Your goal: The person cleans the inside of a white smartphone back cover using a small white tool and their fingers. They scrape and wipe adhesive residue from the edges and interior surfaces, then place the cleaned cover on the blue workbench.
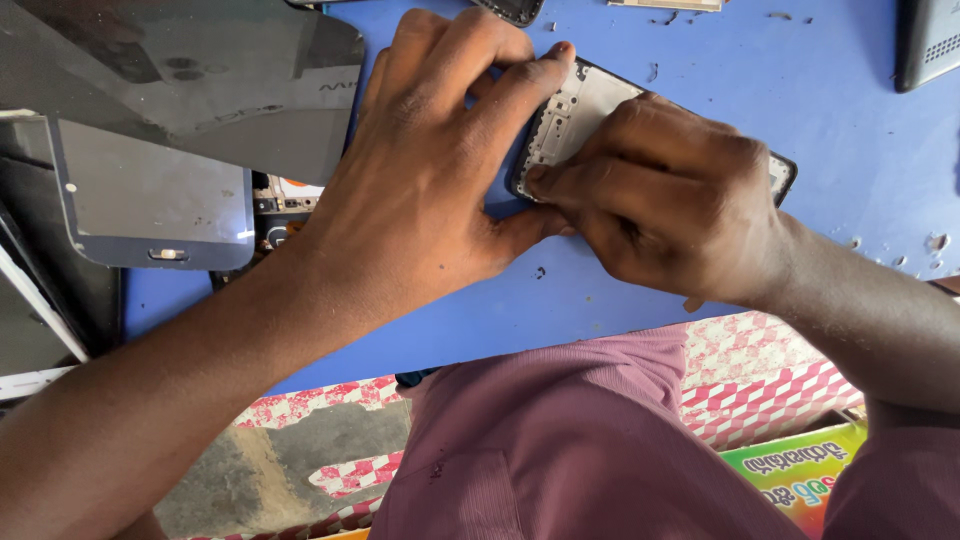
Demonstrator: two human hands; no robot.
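An opened phone frame (578,110), black-edged with a pale inner plate, lies on the blue table top (850,150). My left hand (430,170) presses on its left end, index finger along the top edge and thumb under the lower corner. My right hand (665,200) covers the phone's right half, its fingertips pushing at the lower left edge. Most of the phone is hidden under both hands.
Several dark phone screens and a tablet glass panel (150,190) are stacked at the left. Another dark device (930,40) sits at the top right corner. Small bits of debris (935,242) dot the blue surface. A red-and-white patterned cloth (770,385) hangs below the table's near edge.
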